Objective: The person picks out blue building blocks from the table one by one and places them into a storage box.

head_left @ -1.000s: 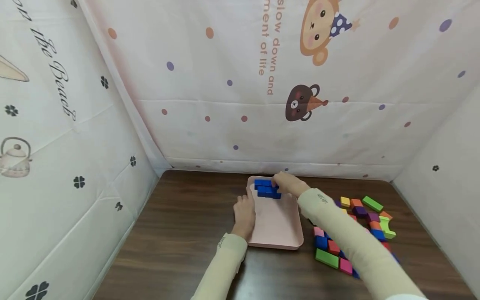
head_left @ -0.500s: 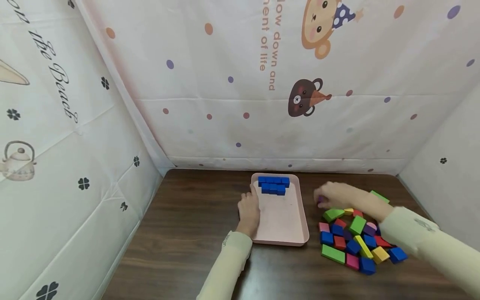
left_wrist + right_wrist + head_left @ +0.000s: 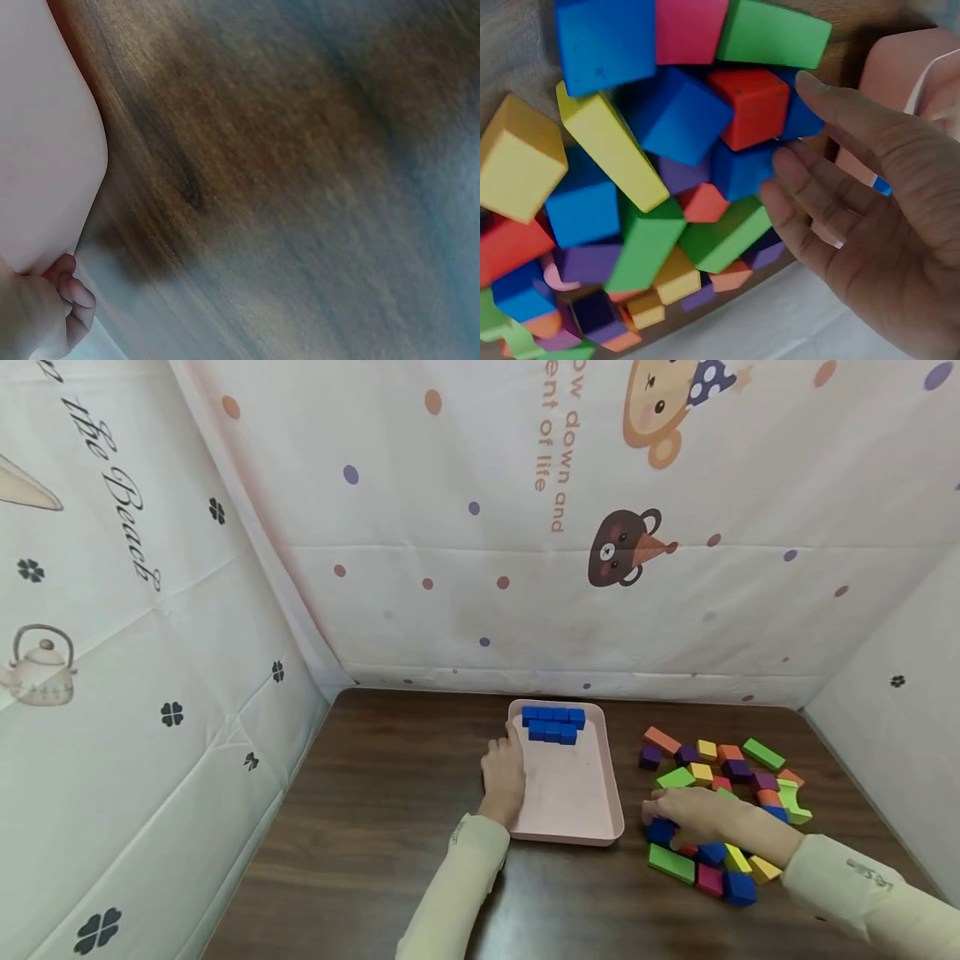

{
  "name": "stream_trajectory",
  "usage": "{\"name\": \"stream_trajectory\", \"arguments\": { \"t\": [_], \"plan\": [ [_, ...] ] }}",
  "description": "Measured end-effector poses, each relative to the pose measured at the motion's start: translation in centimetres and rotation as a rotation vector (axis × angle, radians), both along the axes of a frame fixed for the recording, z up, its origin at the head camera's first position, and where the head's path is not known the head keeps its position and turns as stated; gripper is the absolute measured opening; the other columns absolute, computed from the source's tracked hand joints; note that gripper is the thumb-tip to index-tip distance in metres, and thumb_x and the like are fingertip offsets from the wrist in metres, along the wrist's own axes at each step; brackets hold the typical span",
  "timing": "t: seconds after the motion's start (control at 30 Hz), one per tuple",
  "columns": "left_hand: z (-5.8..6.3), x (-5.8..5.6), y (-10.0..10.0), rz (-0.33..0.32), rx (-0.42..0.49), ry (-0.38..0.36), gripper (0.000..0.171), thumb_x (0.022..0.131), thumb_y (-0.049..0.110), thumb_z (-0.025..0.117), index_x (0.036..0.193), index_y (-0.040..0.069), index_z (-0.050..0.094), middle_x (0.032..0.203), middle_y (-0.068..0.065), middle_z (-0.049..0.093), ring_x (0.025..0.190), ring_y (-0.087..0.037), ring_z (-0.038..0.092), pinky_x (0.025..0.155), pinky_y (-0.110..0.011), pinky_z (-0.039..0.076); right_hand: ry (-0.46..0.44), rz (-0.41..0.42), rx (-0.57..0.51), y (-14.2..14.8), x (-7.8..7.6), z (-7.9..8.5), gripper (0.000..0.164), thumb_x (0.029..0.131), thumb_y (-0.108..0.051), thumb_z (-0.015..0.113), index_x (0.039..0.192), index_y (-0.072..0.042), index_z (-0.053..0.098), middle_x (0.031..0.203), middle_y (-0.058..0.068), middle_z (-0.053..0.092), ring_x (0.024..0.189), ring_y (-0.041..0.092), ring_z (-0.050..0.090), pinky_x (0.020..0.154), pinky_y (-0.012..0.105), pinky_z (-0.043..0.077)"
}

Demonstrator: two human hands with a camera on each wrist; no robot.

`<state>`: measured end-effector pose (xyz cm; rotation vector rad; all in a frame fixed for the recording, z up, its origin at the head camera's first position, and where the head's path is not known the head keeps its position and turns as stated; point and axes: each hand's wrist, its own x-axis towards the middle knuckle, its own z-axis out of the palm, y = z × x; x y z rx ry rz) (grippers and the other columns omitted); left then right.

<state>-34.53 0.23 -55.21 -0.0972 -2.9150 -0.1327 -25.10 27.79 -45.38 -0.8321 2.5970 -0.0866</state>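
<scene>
A pink tray [image 3: 566,802] lies on the table, with several small blue blocks [image 3: 553,714] in two rows at its far end. My left hand [image 3: 503,777] holds the tray's left rim; in the left wrist view its fingers [image 3: 78,296] curl against the outer wall. To the right, my right hand [image 3: 697,814] reaches low over a pile of coloured blocks. Its thumb and fingers stand apart in the right wrist view, at the edges of a blue block [image 3: 804,109] beside a red block [image 3: 757,109]. The fingers hide part of the pile.
Loose green, yellow, purple, orange and blue blocks spread around the right hand, including a long green block [image 3: 672,863] and a magenta block [image 3: 709,880]. The dark wooden table [image 3: 390,777] meets a printed white cloth [image 3: 420,635] behind.
My right hand has left the blue rows in the tray, passed over the pile's far left, where a purple block now sits, and come nearer. The left hand stays at the rim.
</scene>
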Motion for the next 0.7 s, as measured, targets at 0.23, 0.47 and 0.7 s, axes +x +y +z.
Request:
{"name": "stream_trajectory", "arguments": {
  "t": [0.23,0.47,0.7],
  "plan": [
    [0.3,-0.4,0.1,0.013,-0.021,-0.001,0.078,0.091,0.029,0.078,0.155,0.008,0.038,0.104,-0.005,0.073,0.098,-0.020,0.066,0.064,-0.031,0.058,0.051,0.066,-0.083,0.7,-0.4,-1.1,0.026,0.082,-0.018,0.085,0.101,-0.018,0.067,0.100,0.003,0.070,0.081,0.009,0.062,0.071,0.035,0.061],
    [0.3,-0.1,0.0,0.016,-0.047,-0.038,0.083,0.091,0.033,0.078,0.157,0.009,0.035,0.108,-0.005,0.073,0.102,-0.020,0.065,0.065,-0.031,0.058,-0.007,0.066,-0.135,0.9,-1.1,0.0,0.022,0.085,-0.014,0.080,0.104,-0.013,0.070,0.098,0.001,0.071,0.077,0.004,0.056,0.071,0.027,0.059],
    [0.4,0.0,0.1,0.010,-0.021,-0.049,0.085,0.088,0.033,0.081,0.156,0.009,0.036,0.109,-0.007,0.073,0.103,-0.021,0.066,0.067,-0.031,0.059,0.026,0.020,-0.149,0.1,-3.2,2.6,0.025,0.089,-0.019,0.078,0.111,-0.011,0.069,0.099,-0.001,0.072,0.079,0.005,0.058,0.072,0.029,0.059]
  ]
}}
